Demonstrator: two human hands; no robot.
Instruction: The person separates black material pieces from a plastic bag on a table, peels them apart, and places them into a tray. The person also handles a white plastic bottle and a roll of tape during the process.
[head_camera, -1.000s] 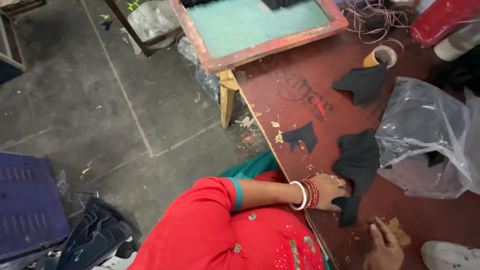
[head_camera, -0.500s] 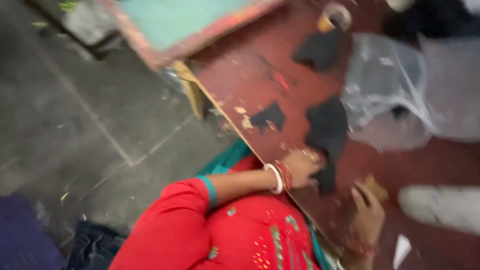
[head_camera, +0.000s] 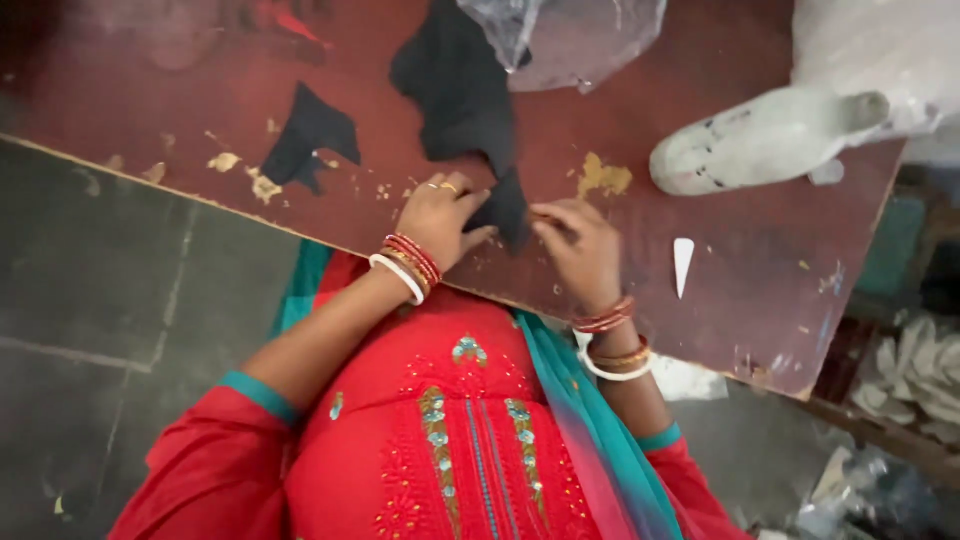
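A large black fabric piece (head_camera: 455, 95) lies on the worn red-brown table (head_camera: 720, 290), its narrow lower tip pointing toward me. My left hand (head_camera: 440, 215), with rings and red and white bangles, pinches that tip from the left. From the right, my right hand (head_camera: 580, 250) meets the same tip with its fingertips pressed together at the fabric's edge. Both hands sit close to the table's near edge, just above my red embroidered top.
A smaller black fabric cutout (head_camera: 310, 135) lies to the left. A crumpled clear plastic bag (head_camera: 570, 35) overlaps the large piece at the top. A white shoe-shaped form (head_camera: 770, 140) lies at right, a small white pointed sliver (head_camera: 683, 262) below it. Grey floor (head_camera: 110, 300) is at left.
The view has swung down and right over the table. My right hand has moved up from the table edge to the fabric's tip, joining my left hand there.
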